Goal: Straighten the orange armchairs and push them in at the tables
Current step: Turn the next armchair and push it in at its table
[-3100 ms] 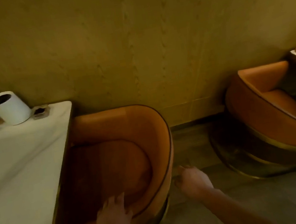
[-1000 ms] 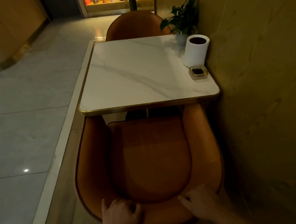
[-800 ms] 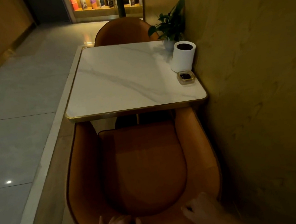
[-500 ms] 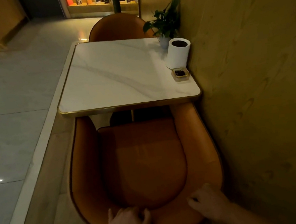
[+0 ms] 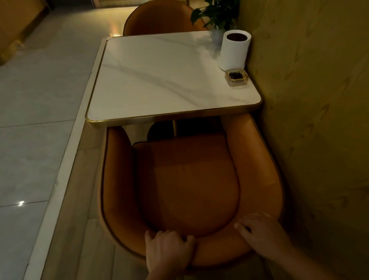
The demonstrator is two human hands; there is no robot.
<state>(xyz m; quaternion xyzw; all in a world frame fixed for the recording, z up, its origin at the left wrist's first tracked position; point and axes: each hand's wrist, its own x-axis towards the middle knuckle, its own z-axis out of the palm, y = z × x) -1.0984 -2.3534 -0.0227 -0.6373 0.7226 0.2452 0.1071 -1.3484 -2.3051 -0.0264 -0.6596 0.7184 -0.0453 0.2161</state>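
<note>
An orange armchair [image 5: 188,182] stands square to a white marble table [image 5: 164,78] with a gold rim. Its arm tips reach just under the table's near edge. My left hand [image 5: 167,250] grips the top of the chair's backrest left of centre, fingers curled over the rim. On the right part of the same backrest lies my right hand [image 5: 261,231], fingers bent over the edge. A second orange armchair [image 5: 160,17] sits at the table's far side, pushed in.
A wooden wall [image 5: 330,94] runs close along the right of chair and table. On the table by the wall stand a white paper roll [image 5: 234,48], a small ashtray [image 5: 236,76] and a potted plant [image 5: 219,10]. Tiled floor [image 5: 16,141] opens to the left.
Three seconds ago I was beside the chair, facing the wall. Now I stand behind it, both hands on the backrest. Over the last second the chair stays squared to the table.
</note>
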